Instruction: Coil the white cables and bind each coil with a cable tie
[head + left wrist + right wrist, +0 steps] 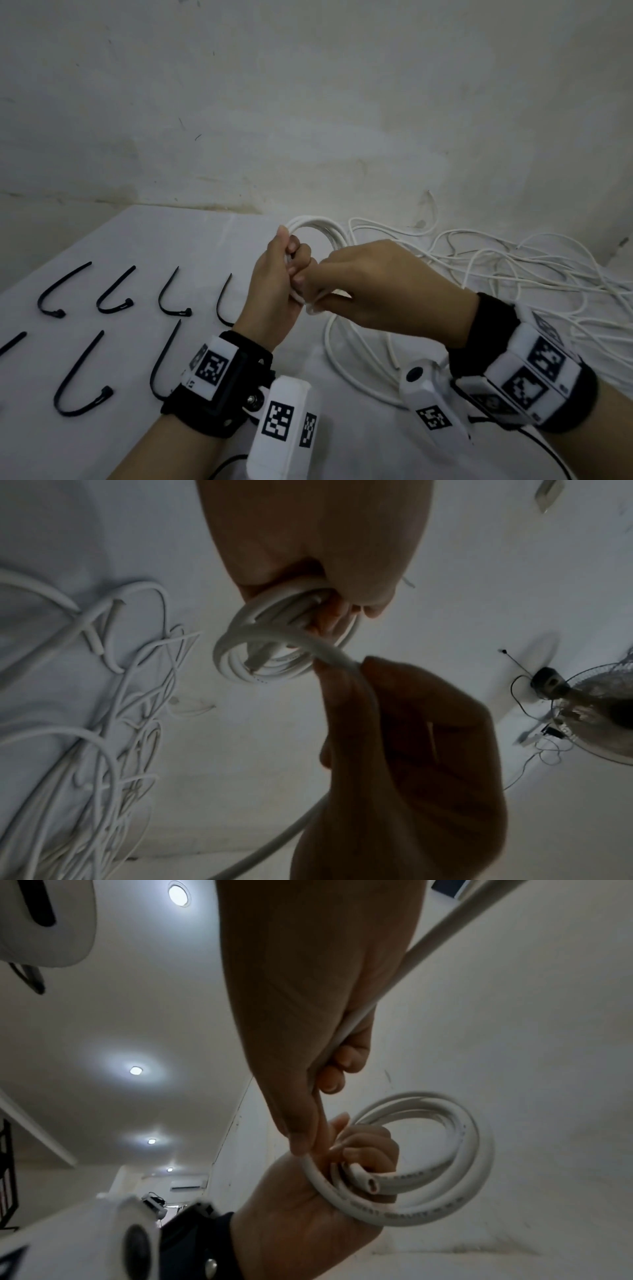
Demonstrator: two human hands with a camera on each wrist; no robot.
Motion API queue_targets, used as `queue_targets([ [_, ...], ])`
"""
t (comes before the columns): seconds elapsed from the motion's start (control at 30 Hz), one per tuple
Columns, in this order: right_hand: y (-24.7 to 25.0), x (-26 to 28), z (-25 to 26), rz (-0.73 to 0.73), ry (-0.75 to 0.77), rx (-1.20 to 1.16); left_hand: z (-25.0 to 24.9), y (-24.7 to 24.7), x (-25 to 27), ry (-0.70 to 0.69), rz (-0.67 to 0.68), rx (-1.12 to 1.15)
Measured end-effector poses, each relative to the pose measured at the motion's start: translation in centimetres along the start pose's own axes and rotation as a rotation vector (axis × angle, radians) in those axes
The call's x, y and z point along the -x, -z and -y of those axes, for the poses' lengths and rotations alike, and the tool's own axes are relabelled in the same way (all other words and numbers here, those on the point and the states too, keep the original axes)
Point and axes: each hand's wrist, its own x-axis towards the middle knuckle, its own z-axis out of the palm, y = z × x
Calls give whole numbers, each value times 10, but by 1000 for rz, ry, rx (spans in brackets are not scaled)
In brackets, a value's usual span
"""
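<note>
1. We hold a small round coil of thick white plastic-sheathed cable [315,228] up above the pale table surface [191,240], with both hands meeting at its lower side.
2. Our left hand [274,291] has its fingers curled tight round the gathered turns of the coil; in the right wrist view the cut end of the cable [371,1184] pokes out just beside those fingers, showing its conductors.
3. Our right hand [383,287] is closed round the running length of the same white cable [445,931], thumb and fingers pinching it where it joins the coil, right against the left hand.
4. From the right hand the cable drops to the table and loops back toward us [346,363].
5. A loose tangle of thin white cables [534,274] lies on the table to the right, behind the right wrist and well apart from the coil.
6. Black plastic cable ties [113,294], each bent into a hook shape, lie in two rows on the table to the left, separate from one another; the nearest ones are partly hidden behind our left wrist.
7. Each wrist carries a black strap with a white camera block [284,431] bearing black-and-white square markers.
</note>
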Motion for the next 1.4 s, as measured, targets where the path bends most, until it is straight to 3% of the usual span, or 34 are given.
queue_targets([
  [0.13, -6, -7, -8, -15, -63, -54, 6, 2, 3, -27, 17, -160],
  [0.27, -2, -13, -18, -98, -128, -123, 8, -3, 5, 15, 121, -209],
  [0.47, 1, -13, -32, -212, -189, -258, 5, -12, 9, 120, 167, -59],
  [0.6, -10, -8, -39, -281, -199, -187, 7, -10, 7, 123, 159, 63],
  [0.83, -20, 4, -47, -121, -267, -117, 5, -8, 8, 94, 142, 116],
  [1.0, -20, 3, -51, -119, -286, -102, 2, -6, 9, -8, 157, -117],
  [1.17, -22, 4, -52, -121, -294, -39, -2, 1, 4, -102, 47, -353],
  [1.4, -20, 5, -50, -176, -288, -66, -4, 2, 7, -297, -24, -508],
])
